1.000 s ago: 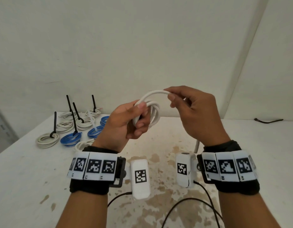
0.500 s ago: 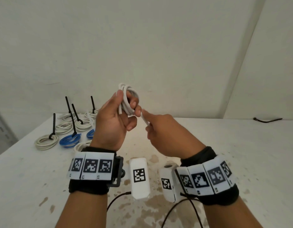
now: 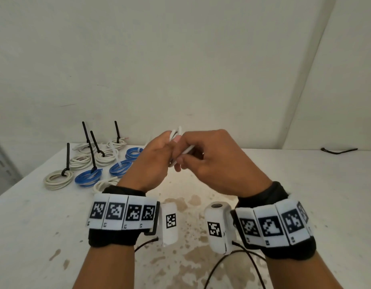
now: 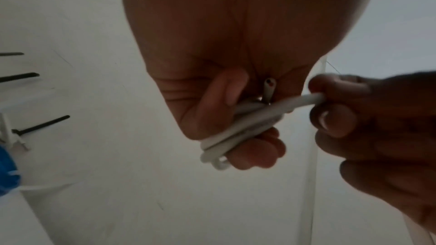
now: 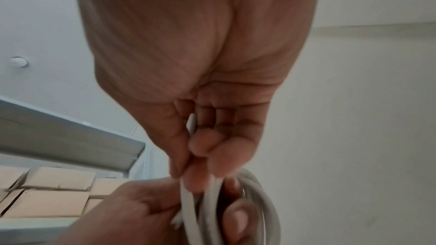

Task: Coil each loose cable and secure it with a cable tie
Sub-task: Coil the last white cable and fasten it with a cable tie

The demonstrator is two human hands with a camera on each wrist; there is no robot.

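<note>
A white cable (image 3: 176,133) is wound into a small coil held up above the table. My left hand (image 3: 153,161) grips the coil (image 4: 238,133), thumb and fingers curled round its loops. My right hand (image 3: 213,161) pinches the free strand (image 4: 304,100) of the same cable right beside the coil; the strand (image 5: 191,126) runs through its curled fingers. A cut cable end (image 4: 269,83) shows against the left palm. The coil's loops (image 5: 257,202) are partly hidden by both hands. A black cable tie (image 3: 338,151) lies on the table at the far right.
Several tied coils lie at the table's left: white ones (image 3: 58,179) and blue ones (image 3: 87,177), with black tie tails (image 3: 68,155) standing up. The white table (image 3: 305,205) is stained brown in the middle. Walls stand close behind and to the right. Cardboard boxes (image 5: 47,193) sit beyond the table.
My right hand rose from below the coil to meet my left hand, bringing the free strand round. The coil dropped slightly and the two hands closed together.
</note>
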